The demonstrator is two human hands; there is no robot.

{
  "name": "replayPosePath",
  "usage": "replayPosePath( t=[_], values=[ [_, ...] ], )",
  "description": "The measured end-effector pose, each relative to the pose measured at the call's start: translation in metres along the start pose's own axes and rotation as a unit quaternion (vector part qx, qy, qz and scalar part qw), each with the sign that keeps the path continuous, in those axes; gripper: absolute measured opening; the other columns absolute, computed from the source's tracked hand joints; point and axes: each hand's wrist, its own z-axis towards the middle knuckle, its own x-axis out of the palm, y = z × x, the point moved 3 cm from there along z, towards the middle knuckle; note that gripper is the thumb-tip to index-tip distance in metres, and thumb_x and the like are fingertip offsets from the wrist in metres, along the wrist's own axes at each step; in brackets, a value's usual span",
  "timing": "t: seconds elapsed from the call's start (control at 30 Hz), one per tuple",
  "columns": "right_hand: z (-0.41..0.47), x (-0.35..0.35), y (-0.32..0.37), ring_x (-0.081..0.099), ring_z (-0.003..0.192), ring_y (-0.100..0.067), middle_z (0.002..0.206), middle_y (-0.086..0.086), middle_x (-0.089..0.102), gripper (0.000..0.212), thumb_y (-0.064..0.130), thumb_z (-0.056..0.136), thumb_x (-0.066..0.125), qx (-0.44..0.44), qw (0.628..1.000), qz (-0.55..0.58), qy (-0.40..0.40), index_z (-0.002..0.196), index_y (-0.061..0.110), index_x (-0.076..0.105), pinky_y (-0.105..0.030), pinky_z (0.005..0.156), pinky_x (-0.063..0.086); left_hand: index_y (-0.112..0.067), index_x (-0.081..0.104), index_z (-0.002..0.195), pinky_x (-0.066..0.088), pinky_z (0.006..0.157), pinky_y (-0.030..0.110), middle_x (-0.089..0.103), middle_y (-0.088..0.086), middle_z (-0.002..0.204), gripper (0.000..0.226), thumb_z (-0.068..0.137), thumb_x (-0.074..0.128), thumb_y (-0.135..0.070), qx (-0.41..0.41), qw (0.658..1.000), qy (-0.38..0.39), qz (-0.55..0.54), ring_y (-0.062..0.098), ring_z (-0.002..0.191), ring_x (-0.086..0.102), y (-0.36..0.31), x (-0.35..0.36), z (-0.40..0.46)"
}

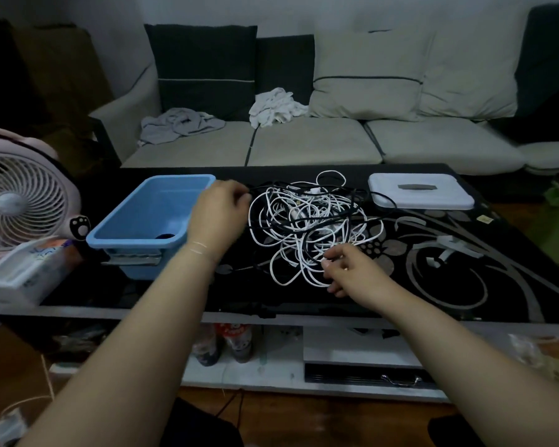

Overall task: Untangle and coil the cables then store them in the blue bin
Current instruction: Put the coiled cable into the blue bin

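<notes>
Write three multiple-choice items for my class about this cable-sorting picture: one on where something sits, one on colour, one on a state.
1. Where is the blue bin relative to the cable tangle?
A. To its left
B. To its right
C. On top of it

2. What colours are the cables in the tangle?
A. Red and yellow
B. White and black
C. All green

3. What is the right hand doing?
A. Resting flat on the sofa
B. Holding the white lid
C. Pinching a white cable

Answers:
1 A, the bin stands left of the tangle on the table.
2 B, only white and black strands show.
3 C, its fingertips close on a white loop at the tangle's near edge.
</notes>
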Motion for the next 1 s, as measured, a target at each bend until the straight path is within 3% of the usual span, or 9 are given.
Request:
replayPosePath(
  t=[0.07,0.17,0.27,0.4,0.47,0.53,0.73,0.9,1.0],
  values=[
    [0.006,-0.008,-0.001,0.059,0.068,-0.020,0.079,-0.002,0.060,0.013,0.015,0.094,0.055,-0.017,0.999,-0.026,-0.038,0.088,0.026,0.053,-0.039,0.070,0.052,-0.018,0.067,0.113,0.048,0.089,0.034,0.067,0.004,0.114,0.027,0.092,0.057,-0.032,0.005,0.996,0.082,-0.025,0.025,0.106,0.061,-0.022,0.022,-0.010],
    [0.012,-0.020,0.000,0.054,0.065,-0.014,0.076,0.004,0.058,0.018,0.009,0.092,0.055,-0.027,0.995,-0.047,-0.087,0.086,0.026,0.057,-0.029,0.065,0.046,-0.022,0.055,0.131,0.044,0.099,0.036,0.054,0.008,0.134,0.042,0.092,0.057,-0.036,-0.002,0.984,0.179,0.006,0.028,0.119,0.054,-0.036,0.053,-0.017],
    [0.015,-0.027,-0.002,0.056,0.070,-0.018,0.075,0.004,0.058,0.022,0.009,0.092,0.055,-0.012,0.995,-0.027,-0.092,0.082,0.029,0.056,-0.042,0.077,0.052,-0.027,0.044,0.140,0.041,0.099,0.037,0.045,0.012,0.139,0.046,0.095,0.051,-0.029,-0.046,0.988,0.144,0.013,0.032,0.122,0.050,-0.028,0.071,-0.021],
    [0.015,-0.031,-0.002,0.059,0.077,-0.022,0.076,0.002,0.057,0.017,0.014,0.093,0.055,-0.019,0.996,-0.038,-0.076,0.083,0.028,0.056,-0.044,0.082,0.053,-0.016,0.048,0.139,0.039,0.098,0.028,0.054,0.009,0.136,0.045,0.096,0.054,-0.028,-0.118,0.972,0.107,-0.173,0.024,0.122,0.053,-0.024,0.093,-0.028],
    [0.012,-0.034,-0.001,0.058,0.077,-0.020,0.078,0.003,0.057,0.008,0.017,0.093,0.055,-0.028,0.996,-0.063,-0.062,0.091,0.024,0.058,-0.034,0.075,0.050,-0.013,0.048,0.139,0.040,0.103,0.029,0.056,0.011,0.134,0.047,0.095,0.057,-0.027,-0.136,0.950,0.102,-0.264,0.021,0.121,0.053,-0.029,0.100,-0.023],
    [0.009,-0.036,0.000,0.056,0.076,-0.016,0.079,0.004,0.056,0.004,0.019,0.093,0.055,-0.039,0.995,-0.075,-0.053,0.095,0.021,0.058,-0.026,0.067,0.044,-0.012,0.048,0.139,0.047,0.095,0.030,0.058,0.009,0.129,0.048,0.095,0.059,-0.026,-0.170,0.922,0.105,-0.333,0.020,0.115,0.057,-0.028,0.104,-0.020],
    [0.003,-0.045,-0.007,0.061,0.083,-0.019,0.084,0.003,0.062,0.011,0.024,0.091,0.057,-0.034,0.996,-0.078,-0.032,0.084,0.032,0.056,-0.033,0.079,0.050,-0.002,0.048,0.135,0.043,0.098,0.031,0.061,0.004,0.111,0.042,0.095,0.058,-0.010,-0.293,0.765,0.108,-0.563,0.022,0.117,0.054,-0.018,0.115,-0.015],
    [-0.003,-0.050,-0.009,0.061,0.075,-0.019,0.082,0.000,0.062,0.015,0.020,0.092,0.056,-0.025,0.997,-0.077,-0.013,0.081,0.030,0.052,-0.033,0.074,0.049,0.003,0.052,0.129,0.044,0.096,0.030,0.062,0.007,0.108,0.039,0.093,0.061,-0.012,-0.296,0.762,0.099,-0.568,0.028,0.123,0.054,-0.011,0.118,-0.011],
    [-0.008,-0.051,-0.007,0.061,0.068,-0.014,0.082,-0.001,0.063,0.011,0.019,0.094,0.055,-0.027,0.997,-0.070,0.001,0.085,0.026,0.053,-0.031,0.070,0.049,-0.013,0.059,0.111,0.043,0.099,0.031,0.063,0.008,0.105,0.016,0.095,0.058,-0.016,-0.311,0.702,0.120,-0.629,0.024,0.117,0.055,-0.015,0.121,-0.010]
  ],
)
